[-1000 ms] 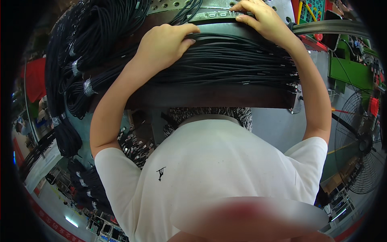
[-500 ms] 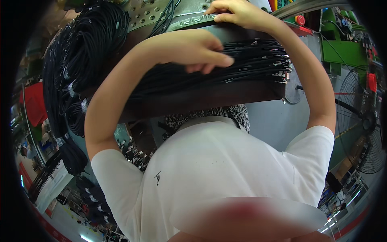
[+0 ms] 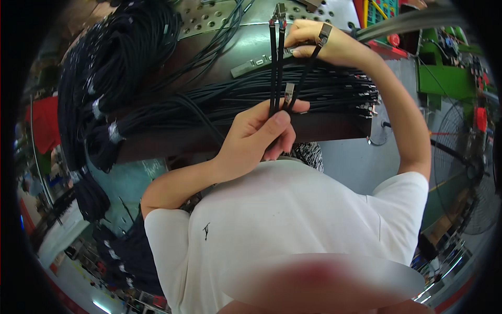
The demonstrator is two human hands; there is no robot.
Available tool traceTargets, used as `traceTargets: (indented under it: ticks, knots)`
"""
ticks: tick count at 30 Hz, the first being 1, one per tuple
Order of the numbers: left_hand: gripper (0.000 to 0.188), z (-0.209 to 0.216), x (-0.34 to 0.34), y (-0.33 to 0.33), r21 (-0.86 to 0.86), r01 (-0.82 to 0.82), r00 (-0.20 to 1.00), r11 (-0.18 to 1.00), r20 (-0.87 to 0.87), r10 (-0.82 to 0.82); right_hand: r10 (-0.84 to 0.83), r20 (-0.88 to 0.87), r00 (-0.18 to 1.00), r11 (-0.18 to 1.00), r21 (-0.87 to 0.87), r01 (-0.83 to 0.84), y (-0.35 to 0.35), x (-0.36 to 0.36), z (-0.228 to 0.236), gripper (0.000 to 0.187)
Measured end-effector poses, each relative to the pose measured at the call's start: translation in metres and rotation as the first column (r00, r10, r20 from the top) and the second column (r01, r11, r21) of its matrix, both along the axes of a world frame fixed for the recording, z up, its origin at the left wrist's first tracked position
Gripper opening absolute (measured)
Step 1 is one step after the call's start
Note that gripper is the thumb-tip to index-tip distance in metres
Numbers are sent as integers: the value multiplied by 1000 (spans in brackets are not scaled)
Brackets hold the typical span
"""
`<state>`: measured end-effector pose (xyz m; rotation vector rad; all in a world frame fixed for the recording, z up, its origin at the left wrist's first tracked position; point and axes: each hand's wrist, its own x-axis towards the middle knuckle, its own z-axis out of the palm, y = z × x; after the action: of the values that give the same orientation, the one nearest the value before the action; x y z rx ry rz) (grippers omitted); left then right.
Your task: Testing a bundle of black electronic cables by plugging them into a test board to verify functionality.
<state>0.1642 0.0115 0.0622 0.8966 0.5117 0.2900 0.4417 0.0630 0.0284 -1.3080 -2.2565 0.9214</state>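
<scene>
My left hand is closed around several black cables, whose metal connector ends stick up above the thumb. One of these cables leans right, its connector overlapping my right hand in the picture. My right hand pinches the right end of a grey slotted metal bar; the cables partly cover its fingertips. Beneath both hands a thick bundle of black cables runs across a dark brown surface, connector ends at the right.
Big coils of black cable, tied with shiny wraps, hang at the left. A perforated metal plate is at the far side, with loose cables lying nearby. On the right are a black fan and green machinery.
My left hand, previously empty over the bundle, has drawn back toward my body and now holds several cables upright. My right hand and the slotted bar have come nearer.
</scene>
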Motion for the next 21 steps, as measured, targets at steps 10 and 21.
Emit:
traceTargets:
  ticks: [10,21]
  knots:
    - [37,-24,-9,9,-86,44,990,995,-129,-55,-485,95,869,463,871,163,-34,-65,2,23]
    - [37,-37,-20,34,-208,-227,966,951,77,247,-177,221,959,789,615,4,-28,-97,-5,19]
